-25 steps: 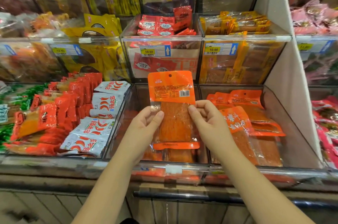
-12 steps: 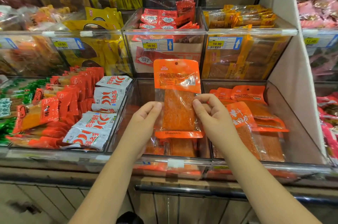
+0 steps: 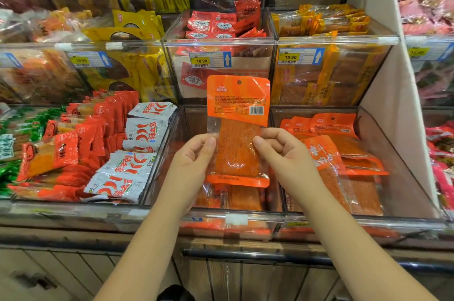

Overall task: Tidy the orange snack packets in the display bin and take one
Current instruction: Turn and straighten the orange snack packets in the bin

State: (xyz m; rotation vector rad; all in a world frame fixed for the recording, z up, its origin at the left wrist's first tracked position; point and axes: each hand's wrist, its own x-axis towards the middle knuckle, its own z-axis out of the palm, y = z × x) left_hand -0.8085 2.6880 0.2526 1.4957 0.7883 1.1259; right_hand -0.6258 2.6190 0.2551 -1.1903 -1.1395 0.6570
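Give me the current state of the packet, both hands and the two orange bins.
held packet: upright above the middle bin, barcode side facing camera.
left hand: pinches its left edge.
right hand: pinches its right edge.
middle bin: packets lying low inside.
right bin: packets overlapping.

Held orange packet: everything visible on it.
The orange snack packet is a flat, glossy plastic pouch: orange header with hang hole, small logo, fine print and barcode; clear window showing a reddish-orange textured slab; orange strip along the bottom. It is held upright, barcode side to the camera, above the clear display bin. The left hand pinches its left edge, the right hand its right edge, at mid-height. Nothing else appears to touch it.
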